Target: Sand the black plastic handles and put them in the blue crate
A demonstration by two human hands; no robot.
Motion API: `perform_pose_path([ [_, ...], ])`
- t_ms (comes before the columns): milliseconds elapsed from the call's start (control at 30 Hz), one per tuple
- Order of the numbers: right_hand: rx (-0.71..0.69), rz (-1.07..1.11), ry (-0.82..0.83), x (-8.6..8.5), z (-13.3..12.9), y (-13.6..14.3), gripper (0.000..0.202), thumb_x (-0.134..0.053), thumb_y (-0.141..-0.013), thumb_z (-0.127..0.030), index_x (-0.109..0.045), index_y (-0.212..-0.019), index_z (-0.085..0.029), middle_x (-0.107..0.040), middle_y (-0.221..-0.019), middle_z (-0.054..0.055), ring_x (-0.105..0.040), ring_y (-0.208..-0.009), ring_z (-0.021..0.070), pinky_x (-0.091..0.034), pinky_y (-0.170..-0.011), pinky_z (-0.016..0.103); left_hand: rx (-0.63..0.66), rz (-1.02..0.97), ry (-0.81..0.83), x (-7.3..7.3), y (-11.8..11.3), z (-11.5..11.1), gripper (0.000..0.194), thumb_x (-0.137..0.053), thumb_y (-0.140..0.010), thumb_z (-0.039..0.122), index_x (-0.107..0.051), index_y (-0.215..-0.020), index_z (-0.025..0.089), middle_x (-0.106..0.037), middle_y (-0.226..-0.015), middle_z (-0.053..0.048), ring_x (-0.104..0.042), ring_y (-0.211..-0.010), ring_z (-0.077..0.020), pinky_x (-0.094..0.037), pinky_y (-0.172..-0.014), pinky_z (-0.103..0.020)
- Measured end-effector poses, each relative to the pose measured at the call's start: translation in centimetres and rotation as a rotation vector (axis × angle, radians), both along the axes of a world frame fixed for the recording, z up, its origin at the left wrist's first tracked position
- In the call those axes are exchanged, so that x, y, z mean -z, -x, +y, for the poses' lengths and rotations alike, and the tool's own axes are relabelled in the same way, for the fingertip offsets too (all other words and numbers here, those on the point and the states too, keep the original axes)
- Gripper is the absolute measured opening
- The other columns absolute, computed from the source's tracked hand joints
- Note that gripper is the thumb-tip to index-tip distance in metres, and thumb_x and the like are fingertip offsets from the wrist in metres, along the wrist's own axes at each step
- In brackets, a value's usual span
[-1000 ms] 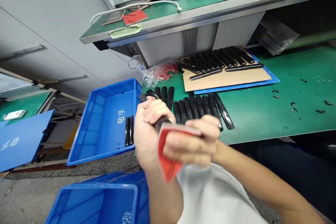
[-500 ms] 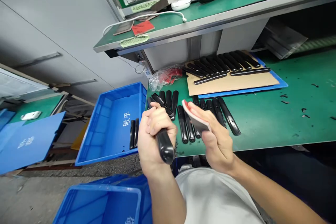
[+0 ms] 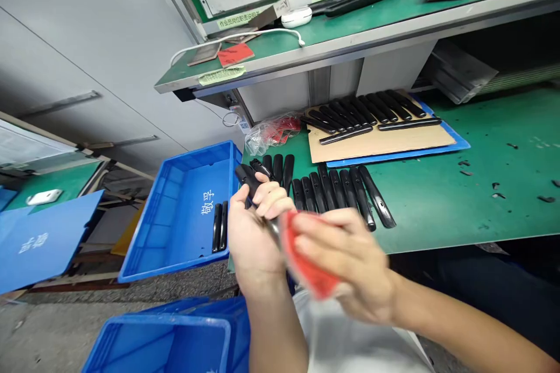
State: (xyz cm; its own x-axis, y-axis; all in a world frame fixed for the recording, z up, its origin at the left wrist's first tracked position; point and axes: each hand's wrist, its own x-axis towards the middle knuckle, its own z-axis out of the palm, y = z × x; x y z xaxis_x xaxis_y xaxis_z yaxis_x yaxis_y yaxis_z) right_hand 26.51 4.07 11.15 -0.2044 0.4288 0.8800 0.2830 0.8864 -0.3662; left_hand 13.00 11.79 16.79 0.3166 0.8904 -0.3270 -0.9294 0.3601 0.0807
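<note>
My left hand (image 3: 258, 239) is curled tight round a black handle (image 3: 247, 177), its far end poking out past my thumb. My right hand (image 3: 363, 271) grips a red pad (image 3: 317, 262) right at the handle's near end; blur hides whether they touch. Just beyond my right fingers, a row of black pieces (image 3: 326, 186) lies on the green bench (image 3: 437, 204); left of my left fingers sits a blue crate (image 3: 184, 215).
</note>
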Motion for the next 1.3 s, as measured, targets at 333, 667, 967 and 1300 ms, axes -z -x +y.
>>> perform_pose_path([
  [333,-0.022,0.107,0.315,1.4,-1.0,-4.2,0.053,-0.038,-0.105,-0.045,-0.043,-0.152,-0.020,-0.047,-0.157,0.010,-0.055,-0.134,0.0246,-0.048,-0.106,0.043,-0.032,0.159,-0.238,-0.1,-0.2,-0.5,0.036,-0.028,-0.109,0.036,-0.058,-0.105,0.016,-0.046,-0.060,0.009,-0.046,-0.037,-0.0001,-0.032,-0.034,-0.008],
  [667,0.021,-0.272,-0.101,-1.7,1.2,-4.6,0.044,-0.039,-0.106,-0.037,-0.060,-0.136,-0.013,-0.065,-0.140,0.009,-0.069,-0.109,0.0210,-0.055,-0.081,0.042,0.219,0.093,-0.182,-0.1,-1.5,-1.1,0.034,-0.032,-0.109,0.035,-0.059,-0.117,0.017,-0.045,-0.057,0.011,-0.041,-0.033,0.0010,-0.030,-0.032,-0.008],
  [967,0.059,-0.353,-0.274,-0.6,-0.2,-2.6,0.023,-0.067,-0.088,-0.032,-0.078,-0.108,-0.029,-0.065,-0.139,-0.006,-0.059,-0.078,0.0147,-0.044,-0.054,0.030,0.119,-0.001,-0.053,0.6,-1.5,-0.5,0.031,-0.030,-0.110,0.033,-0.054,-0.112,0.013,-0.046,-0.063,0.009,-0.043,-0.037,0.0004,-0.035,-0.035,-0.008],
  [1300,0.068,-0.233,-0.271,-0.1,-1.3,-4.3,0.016,-0.064,-0.093,-0.037,-0.079,-0.092,-0.031,-0.068,-0.136,-0.009,-0.065,-0.086,0.0158,-0.054,-0.071,0.033,0.096,-0.130,-0.083,0.1,-0.6,-1.1,0.031,-0.029,-0.110,0.030,-0.053,-0.117,0.012,-0.048,-0.065,0.008,-0.045,-0.040,-0.0011,-0.040,-0.039,-0.009],
])
